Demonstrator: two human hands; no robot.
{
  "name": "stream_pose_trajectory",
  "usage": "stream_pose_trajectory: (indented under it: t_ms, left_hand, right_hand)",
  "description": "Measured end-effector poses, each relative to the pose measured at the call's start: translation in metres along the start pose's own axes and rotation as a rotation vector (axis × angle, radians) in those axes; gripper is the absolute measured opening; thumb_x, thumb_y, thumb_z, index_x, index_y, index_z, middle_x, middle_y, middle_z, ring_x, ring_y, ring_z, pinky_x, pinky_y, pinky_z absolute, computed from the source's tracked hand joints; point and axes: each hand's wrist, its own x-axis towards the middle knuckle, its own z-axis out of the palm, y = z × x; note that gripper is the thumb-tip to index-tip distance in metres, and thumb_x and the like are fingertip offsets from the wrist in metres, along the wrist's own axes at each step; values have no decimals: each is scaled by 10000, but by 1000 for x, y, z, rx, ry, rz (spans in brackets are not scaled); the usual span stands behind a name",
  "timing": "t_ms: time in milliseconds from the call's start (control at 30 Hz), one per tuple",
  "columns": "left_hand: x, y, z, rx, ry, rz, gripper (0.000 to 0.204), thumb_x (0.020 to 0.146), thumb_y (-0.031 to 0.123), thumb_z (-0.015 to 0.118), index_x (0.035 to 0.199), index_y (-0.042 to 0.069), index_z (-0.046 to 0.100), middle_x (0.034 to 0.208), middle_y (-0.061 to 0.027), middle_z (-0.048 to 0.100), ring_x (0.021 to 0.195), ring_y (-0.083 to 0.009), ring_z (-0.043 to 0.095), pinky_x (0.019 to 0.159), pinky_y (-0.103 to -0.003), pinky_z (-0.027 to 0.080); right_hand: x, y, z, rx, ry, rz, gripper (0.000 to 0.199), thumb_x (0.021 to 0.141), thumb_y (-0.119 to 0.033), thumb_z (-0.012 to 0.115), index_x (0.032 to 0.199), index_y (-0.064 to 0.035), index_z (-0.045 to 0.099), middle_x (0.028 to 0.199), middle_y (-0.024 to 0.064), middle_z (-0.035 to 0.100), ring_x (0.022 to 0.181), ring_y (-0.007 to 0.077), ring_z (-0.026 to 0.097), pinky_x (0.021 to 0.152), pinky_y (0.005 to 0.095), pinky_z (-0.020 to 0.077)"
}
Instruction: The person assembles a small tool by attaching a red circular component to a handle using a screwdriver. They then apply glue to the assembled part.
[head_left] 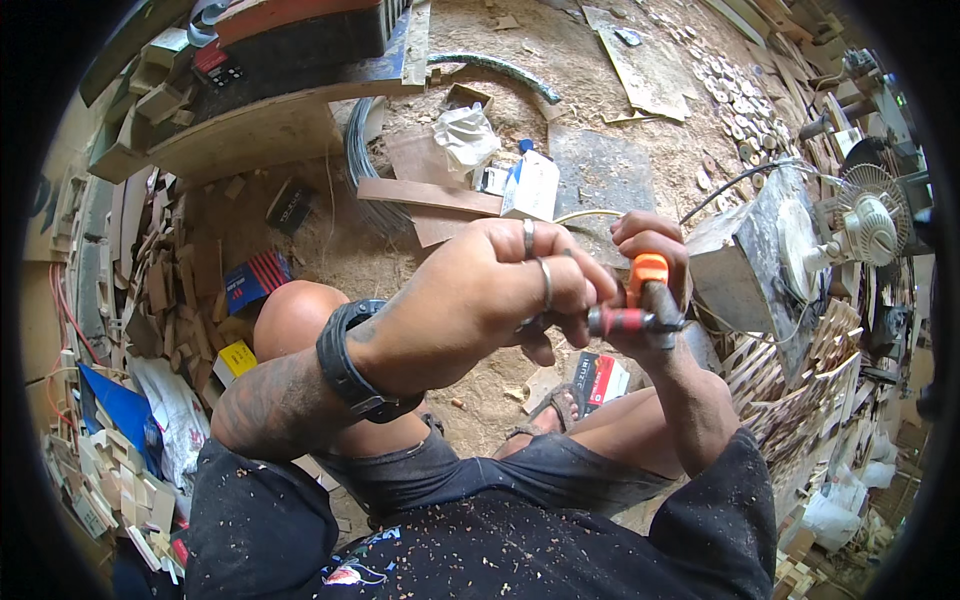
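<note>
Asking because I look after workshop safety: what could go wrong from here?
The left hand is close beside the red cylindrical piece, so a slip might pinch fingers.
The orange piece in the right hand could drop and be lost on the debris-strewn floor.
The foot below wears a sandal, leaving skin exposed.

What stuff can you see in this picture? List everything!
orange object: one, orange, right of centre
red cylinder: one, red and dark, below orange object
white box: one, white, upper middle
long board: one, brown, upper middle
wire coil: one, grey, upper middle
fan: one, pale, right
round discs: many, tan, upper right
wood scraps: many, brown, left and right
striped box: one, blue and red, left
yellow box: one, yellow, left
shirt: one, black, bottom
left hand: one, bare, centre
right hand: one, bare, around orange object
</note>
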Motion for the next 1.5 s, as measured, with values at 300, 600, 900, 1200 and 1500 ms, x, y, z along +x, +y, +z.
stream_pose_trajectory:
  t_ms: [300,600,900,1200,1500]
  left_hand:
    - [-2,1,6,196,123,271,247,810,88,721,1028,-23,687,909,-39,679,793,-56,604,718,-209,512]
    - [0,-4,7,376,218,392,205,770,110,746,922,-18,695,831,-43,677,741,-60,596,662,-215,501]
    - [2,-9,-5,231,102,156,132,844,97,679,913,-14,685,810,-57,688,693,-75,615,605,-221,493]
    - [-2,-6,4,-179,7,87,351,859,167,633,1136,-48,651,927,-130,696,801,-170,694,647,-269,573]
    - [-2,-8,0,-168,-15,166,363,952,271,556,1146,-27,632,1006,-99,660,882,-150,680,676,-277,581]
  right_hand:
    - [-2,3,1,30,9,116,409,768,23,693,1112,-49,484,1016,146,568,889,262,590,805,373,491]
    - [1,-2,-1,-109,-36,91,397,764,19,707,1093,-49,496,1003,148,567,881,287,599,777,389,503]
    - [2,2,-4,-145,-77,-77,375,754,-7,717,1064,-53,510,960,143,567,845,291,606,747,396,510]
    - [-16,8,10,195,-29,205,664,731,-334,869,1149,-95,412,1065,99,490,955,195,519,848,379,475]
    - [-17,4,14,252,-19,272,580,772,-243,823,1175,-66,445,1102,101,501,1005,189,519,891,386,464]
